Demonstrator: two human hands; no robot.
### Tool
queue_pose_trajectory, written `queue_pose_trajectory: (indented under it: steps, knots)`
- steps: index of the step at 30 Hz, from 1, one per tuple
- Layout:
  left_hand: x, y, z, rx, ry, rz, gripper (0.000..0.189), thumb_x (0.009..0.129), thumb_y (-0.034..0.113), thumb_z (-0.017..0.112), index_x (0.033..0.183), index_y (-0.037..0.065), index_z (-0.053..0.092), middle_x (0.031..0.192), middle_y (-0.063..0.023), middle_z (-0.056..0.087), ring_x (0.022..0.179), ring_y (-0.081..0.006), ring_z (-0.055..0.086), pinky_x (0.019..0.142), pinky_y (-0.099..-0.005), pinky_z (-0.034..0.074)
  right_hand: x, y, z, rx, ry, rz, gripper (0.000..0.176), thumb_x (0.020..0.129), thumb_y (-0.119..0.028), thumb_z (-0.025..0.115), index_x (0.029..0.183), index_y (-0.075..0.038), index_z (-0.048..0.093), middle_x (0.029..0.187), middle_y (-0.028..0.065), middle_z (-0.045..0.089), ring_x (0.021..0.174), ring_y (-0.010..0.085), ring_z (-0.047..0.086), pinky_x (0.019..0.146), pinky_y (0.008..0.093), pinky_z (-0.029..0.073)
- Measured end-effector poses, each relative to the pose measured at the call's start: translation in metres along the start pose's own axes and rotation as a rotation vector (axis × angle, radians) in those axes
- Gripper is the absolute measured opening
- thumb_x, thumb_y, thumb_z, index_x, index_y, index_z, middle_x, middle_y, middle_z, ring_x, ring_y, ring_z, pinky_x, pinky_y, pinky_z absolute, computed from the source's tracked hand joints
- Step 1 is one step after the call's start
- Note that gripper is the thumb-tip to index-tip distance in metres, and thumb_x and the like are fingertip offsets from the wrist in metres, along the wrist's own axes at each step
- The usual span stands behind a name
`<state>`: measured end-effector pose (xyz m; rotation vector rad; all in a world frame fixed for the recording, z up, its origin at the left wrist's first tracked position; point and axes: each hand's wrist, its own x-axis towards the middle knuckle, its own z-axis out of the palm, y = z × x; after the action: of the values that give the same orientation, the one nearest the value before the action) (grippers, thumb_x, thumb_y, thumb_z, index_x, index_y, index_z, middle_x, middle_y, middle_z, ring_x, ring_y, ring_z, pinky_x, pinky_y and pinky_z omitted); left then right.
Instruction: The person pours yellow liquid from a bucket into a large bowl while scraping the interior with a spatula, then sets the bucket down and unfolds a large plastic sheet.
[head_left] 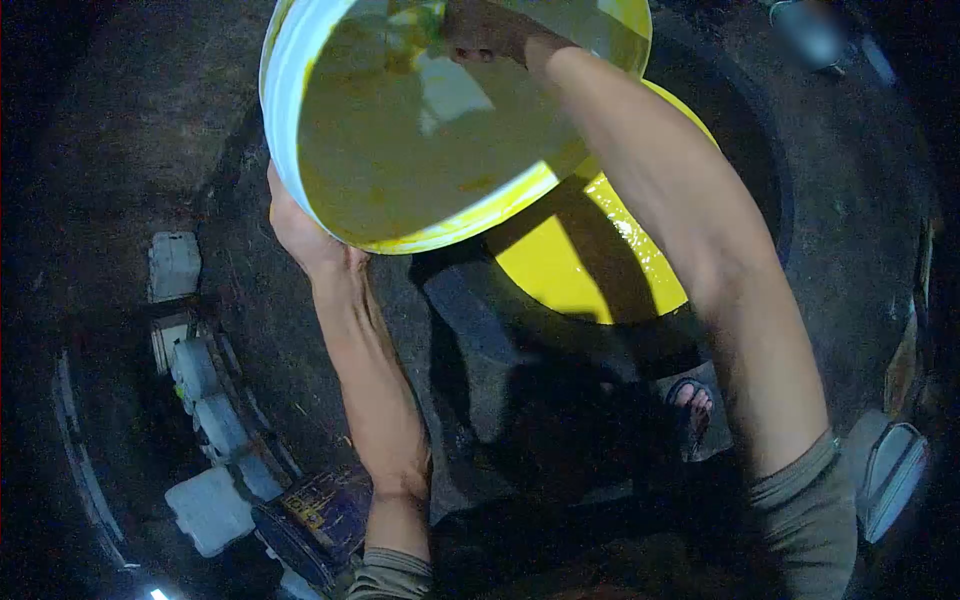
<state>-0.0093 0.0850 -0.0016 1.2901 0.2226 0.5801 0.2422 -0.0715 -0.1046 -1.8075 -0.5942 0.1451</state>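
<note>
A: Head view: which step?
B: Reaching inside the tilted bucket (285,110), above yellow liquid (545,262). Left hand (305,235) supports its side, fingers hidden; right hand (490,32) inside, grip unclear.
A: Next move's demand?
B: Probably steady left support.

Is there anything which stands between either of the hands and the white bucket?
Nothing visible does. The left hand is against the outer side of the tilted white bucket. The right hand reaches into its open mouth; shadow hides what it touches there.
</note>
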Motion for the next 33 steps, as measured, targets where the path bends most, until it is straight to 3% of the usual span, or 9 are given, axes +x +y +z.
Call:
queue_pose_trajectory:
  steps: [1,4,7,10,19,20,26,29,33]
  knots:
    - [-0.003,0.004,0.006,-0.050,-0.011,-0.001,0.035,0.101,0.023,0.043,0.122,-0.001,0.057,0.110,-0.0138,0.066,0.092,-0.0234,0.068,0.078,-0.0361,0.057,0.003,0.000,-0.005,0.145,-0.043,0.096,0.021,0.086,-0.024,0.062,0.094,-0.007,0.072,0.075,0.0139,0.069,0.063,0.0293,0.066,0.055,0.0438,0.052]
    - [-0.005,0.006,0.015,0.008,-0.029,0.006,0.035,0.101,0.023,0.045,0.121,-0.002,0.058,0.109,-0.0138,0.067,0.092,-0.0232,0.068,0.076,-0.0361,0.057,0.008,0.004,-0.003,-1.757,0.139,-0.462,0.021,0.086,-0.020,0.060,0.094,-0.004,0.071,0.072,0.0149,0.067,0.061,0.0274,0.065,0.053,0.0422,0.052]
    - [-0.009,0.007,0.021,-0.005,-0.051,0.014,0.035,0.101,0.025,0.047,0.119,-0.003,0.060,0.106,-0.0132,0.068,0.090,-0.0230,0.069,0.076,-0.0363,0.057,0.002,-0.032,-0.005,-1.388,-0.012,-0.086,0.025,0.088,-0.019,0.059,0.102,-0.001,0.069,0.074,0.0145,0.066,0.060,0.0257,0.064,0.053,0.0406,0.052]
    - [-0.012,0.019,0.031,0.121,-0.009,0.012,0.036,0.101,0.025,0.046,0.118,-0.002,0.060,0.106,-0.0133,0.068,0.090,-0.0232,0.068,0.076,-0.0365,0.058,-0.009,-0.030,0.015,-0.945,0.302,-0.071,0.021,0.085,-0.021,0.057,0.090,-0.007,0.072,0.090,0.0176,0.071,0.082,0.0345,0.070,0.072,0.0498,0.055]
    - [-0.010,-0.036,0.043,0.054,-0.010,-0.032,0.038,0.100,0.028,0.044,0.119,-0.001,0.058,0.109,-0.0135,0.067,0.093,-0.0231,0.067,0.078,-0.0370,0.057,-0.036,0.013,0.046,-0.705,0.080,-0.008,0.023,0.087,-0.015,0.056,0.105,-0.002,0.063,0.097,0.0198,0.070,0.091,0.0354,0.069,0.076,0.0482,0.057]
    - [-0.018,0.035,0.039,-0.012,-0.013,-0.032,0.038,0.100,0.029,0.044,0.118,-0.001,0.058,0.108,-0.0133,0.067,0.092,-0.0231,0.067,0.078,-0.0369,0.057,-0.040,-0.061,0.046,-0.703,0.139,-0.045,0.025,0.085,-0.016,0.058,0.106,-0.003,0.063,0.095,0.0198,0.069,0.085,0.0368,0.070,0.073,0.0483,0.057]
    - [-0.015,0.029,0.035,0.061,0.043,0.033,0.041,0.100,0.033,0.042,0.116,-0.001,0.060,0.104,-0.0119,0.067,0.089,-0.0228,0.067,0.076,-0.0359,0.056,-0.022,-0.059,0.090,-0.568,0.125,-0.298,0.020,0.083,-0.015,0.061,0.099,-0.005,0.067,0.095,0.0185,0.068,0.079,0.0293,0.070,0.069,0.0415,0.058]
    - [-0.008,0.015,0.023,-0.038,0.020,0.021,0.043,0.101,0.035,0.041,0.115,-0.001,0.060,0.103,-0.0116,0.067,0.088,-0.0219,0.067,0.075,-0.0355,0.056,-0.045,-0.057,0.079,-0.666,0.368,-0.587,0.022,0.083,-0.010,0.059,0.102,-0.006,0.069,0.087,0.0139,0.070,0.071,0.0231,0.068,0.068,0.0362,0.057]
    - [-0.010,0.025,0.024,-0.097,0.080,-0.040,0.044,0.101,0.036,0.042,0.113,-0.001,0.061,0.103,-0.0116,0.068,0.087,-0.0210,0.068,0.075,-0.0359,0.056,-0.130,-0.084,0.017,-0.034,0.160,0.042,0.026,0.093,-0.020,0.058,0.112,-0.008,0.069,0.066,0.0022,0.059,0.056,0.0097,0.052,0.052,0.0279,0.043]
